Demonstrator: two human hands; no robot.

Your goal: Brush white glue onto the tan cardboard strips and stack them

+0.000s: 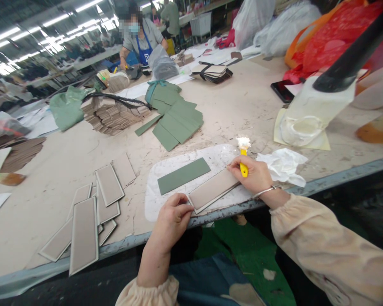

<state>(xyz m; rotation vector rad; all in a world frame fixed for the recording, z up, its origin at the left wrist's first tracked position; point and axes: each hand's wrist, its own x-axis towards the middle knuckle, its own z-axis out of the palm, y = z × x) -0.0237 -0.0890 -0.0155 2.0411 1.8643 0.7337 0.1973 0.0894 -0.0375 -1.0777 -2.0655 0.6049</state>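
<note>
My left hand (pixel 172 216) is closed, thumb and finger pinching the near left corner of a beige rectangular panel (pixel 212 190) with a pale edge. At the panel's far right end, my right hand (pixel 253 173) is closed on a small brush (pixel 244 158) with a yellow handle. White paste covers its upward-pointing bristles. The fingertips of that hand also touch the panel's end. Just behind lies a flat green strip (pixel 183 175), on the same white board (pixel 152 205) over which the panel is held.
Beige panels with pale borders (pixel 84 231) overlap at left, some past the table edge. Green pieces (pixel 180 123) and a tied beige stack (pixel 113 114) lie farther back. At right are crumpled tissue (pixel 284 165), a white glue container (pixel 319 106) and a phone (pixel 282 90). A co-worker (pixel 143 40) stands opposite.
</note>
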